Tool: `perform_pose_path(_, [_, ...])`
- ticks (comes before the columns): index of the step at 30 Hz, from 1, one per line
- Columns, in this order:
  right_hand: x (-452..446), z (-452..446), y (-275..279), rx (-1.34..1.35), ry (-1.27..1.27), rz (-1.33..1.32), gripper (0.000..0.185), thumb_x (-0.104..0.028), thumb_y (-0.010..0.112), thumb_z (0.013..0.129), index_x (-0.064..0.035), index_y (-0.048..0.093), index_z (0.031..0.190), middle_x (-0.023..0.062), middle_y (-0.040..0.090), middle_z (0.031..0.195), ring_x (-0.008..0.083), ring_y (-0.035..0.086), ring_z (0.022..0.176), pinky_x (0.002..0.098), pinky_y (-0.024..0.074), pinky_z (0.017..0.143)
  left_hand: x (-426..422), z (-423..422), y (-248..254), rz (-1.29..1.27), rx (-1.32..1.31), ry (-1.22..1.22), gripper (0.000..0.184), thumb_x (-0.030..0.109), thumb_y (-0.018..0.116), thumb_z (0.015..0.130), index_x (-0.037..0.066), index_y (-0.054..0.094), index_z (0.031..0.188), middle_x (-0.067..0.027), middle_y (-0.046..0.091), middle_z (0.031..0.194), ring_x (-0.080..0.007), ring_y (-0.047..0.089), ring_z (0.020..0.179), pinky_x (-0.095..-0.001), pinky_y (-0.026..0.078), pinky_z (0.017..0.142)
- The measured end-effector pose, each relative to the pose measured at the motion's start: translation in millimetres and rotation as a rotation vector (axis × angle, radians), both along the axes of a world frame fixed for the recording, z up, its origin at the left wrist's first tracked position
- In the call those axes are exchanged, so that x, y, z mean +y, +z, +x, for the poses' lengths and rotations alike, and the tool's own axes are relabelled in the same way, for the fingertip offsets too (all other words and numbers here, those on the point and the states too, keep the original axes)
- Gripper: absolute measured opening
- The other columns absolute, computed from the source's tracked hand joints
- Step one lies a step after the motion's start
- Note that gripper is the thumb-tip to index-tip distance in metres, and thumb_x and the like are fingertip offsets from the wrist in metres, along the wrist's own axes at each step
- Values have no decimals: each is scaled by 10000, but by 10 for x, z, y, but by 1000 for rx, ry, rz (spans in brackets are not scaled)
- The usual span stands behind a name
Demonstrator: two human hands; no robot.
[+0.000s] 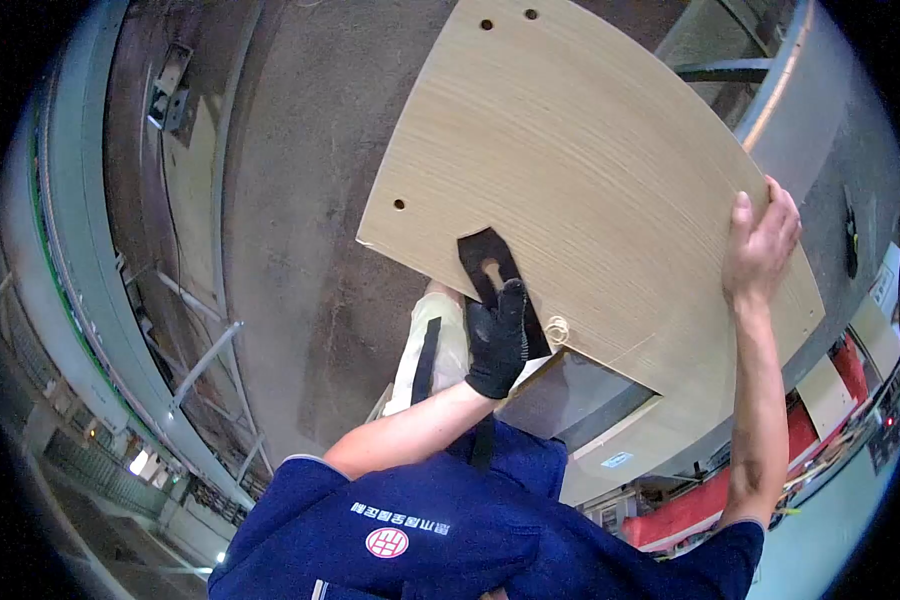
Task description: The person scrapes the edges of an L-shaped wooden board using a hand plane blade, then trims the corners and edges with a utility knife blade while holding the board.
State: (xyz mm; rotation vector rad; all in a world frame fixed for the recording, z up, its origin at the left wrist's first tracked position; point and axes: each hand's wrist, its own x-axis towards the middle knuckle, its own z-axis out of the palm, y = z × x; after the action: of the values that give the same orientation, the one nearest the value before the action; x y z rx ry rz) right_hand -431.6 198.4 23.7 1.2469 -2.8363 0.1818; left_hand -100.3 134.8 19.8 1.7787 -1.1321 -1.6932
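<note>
Head camera look: one gloved grip, one bare, a few ways this could slip

Way out left of the gloved grip is a pale metal bar [205, 365], well apart from the action. Up and left of that grip, a drilled hole [399, 204] sits near the corner of the big wood-grain panel [590, 170], which runs from there right across to the other hand.

Left hand [498, 335], black glove, is wrapped around what looks like a black hand plane [478, 252]. It lies at the panel's near edge; the glove hides exactly how it meets the wood. If it tips, I'd worry about a gouge in the face, and too deep a bite could chip the edge.

Just right of that grip there's a pale curl of shaving [558, 330]. Curls like that could clog the plane and make it skip.

Further right, the bare right hand [763, 245] has its thumb on the face and fingers at the far edge. Can't tell if it's pinching or just resting. Too light a hold and the panel might swivel under a push; a rough edge could splinter those bare fingers.
</note>
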Motion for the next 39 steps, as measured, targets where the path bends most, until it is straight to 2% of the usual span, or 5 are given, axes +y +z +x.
perform_pose_path(21, [-66, 48, 34, 7, 10, -100, 609, -536, 526, 981, -38, 561, 1330, 182, 532, 1268, 339, 480, 1263, 498, 394, 1072, 622, -285, -142, 43, 100, 118, 478, 161, 716, 961, -40, 502, 1337, -149, 595, 1258, -232, 566, 1140, -357, 442, 1007])
perform_pose_path(25, [-189, 99, -21, 29, -4, -102, 625, -547, 525, 979, -28, 546, 1326, 188, 520, 1259, 331, 475, 1245, 500, 397, 1059, 519, -426, 6, -242, -17, 105, 480, 188, 691, 987, -43, 476, 1348, -133, 628, 1190, -187, 610, 1022, -299, 502, 872])
perform_pose_path(29, [-344, 204, -49, 22, 113, -154, 616, -524, 562, 969, -15, 532, 1314, 188, 510, 1259, 333, 473, 1222, 498, 394, 1056, 415, -265, 319, 91, 208, 271, 460, 130, 724, 952, -33, 520, 1332, -139, 633, 1219, -231, 613, 1095, -352, 495, 941])
perform_pose_path(37, [-753, 726, 66, -83, 374, -204, 619, -476, 626, 942, -19, 542, 1352, 197, 515, 1298, 355, 458, 1276, 482, 373, 1089, 1009, 275, -29, 143, -234, 286, 470, 266, 759, 930, -25, 597, 1262, -144, 696, 1144, -249, 666, 965, -388, 532, 834])
perform_pose_path(39, [-941, 755, 141, -99, 449, -215, 631, -476, 626, 943, -17, 533, 1365, 204, 508, 1328, 365, 449, 1298, 486, 364, 1101, 1036, 84, 142, -88, 46, 596, 310, 185, 711, 982, -14, 629, 1204, -31, 648, 1055, -118, 600, 884, -302, 533, 759])
